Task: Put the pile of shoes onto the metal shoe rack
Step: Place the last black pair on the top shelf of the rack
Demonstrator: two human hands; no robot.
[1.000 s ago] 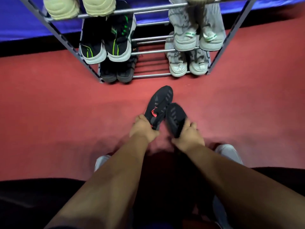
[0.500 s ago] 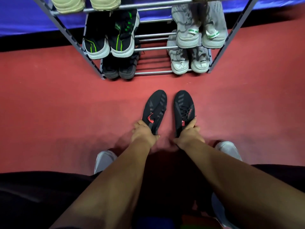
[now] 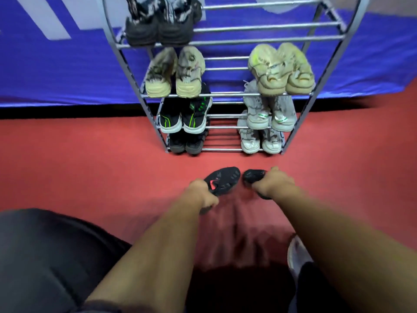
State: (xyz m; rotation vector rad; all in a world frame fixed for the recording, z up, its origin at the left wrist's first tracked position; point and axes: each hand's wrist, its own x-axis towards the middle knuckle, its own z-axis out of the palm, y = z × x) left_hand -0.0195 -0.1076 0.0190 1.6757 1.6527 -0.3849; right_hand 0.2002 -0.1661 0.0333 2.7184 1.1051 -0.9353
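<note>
My left hand [image 3: 199, 193] grips a black shoe with a red logo [image 3: 223, 178] by its heel, toe pointing at the rack. My right hand [image 3: 274, 184] grips the matching black shoe [image 3: 251, 175], mostly hidden under the fingers. Both shoes are lifted above the red floor, a short way in front of the metal shoe rack [image 3: 259, 41]. The rack holds several pairs: dark camouflage ones [image 3: 158, 28] on top, beige pairs [image 3: 173, 73] [image 3: 281, 68] below, black-green [image 3: 184, 116] and grey [image 3: 268, 114] under those, and dark [image 3: 187, 143] and white [image 3: 260, 141] pairs at the bottom.
The right half of the top shelf [image 3: 266, 26] shows bare bars. A blue banner [image 3: 56, 71] hangs behind the rack. Red floor [image 3: 79, 159] spreads left and right. My dark-clad knee [image 3: 45, 256] fills the lower left, and a white shoe on my foot [image 3: 297, 254] shows at lower right.
Both hands lifted the black shoes off the floor and carried them forward toward the rack. My view tilted up, showing the upper shelves.
</note>
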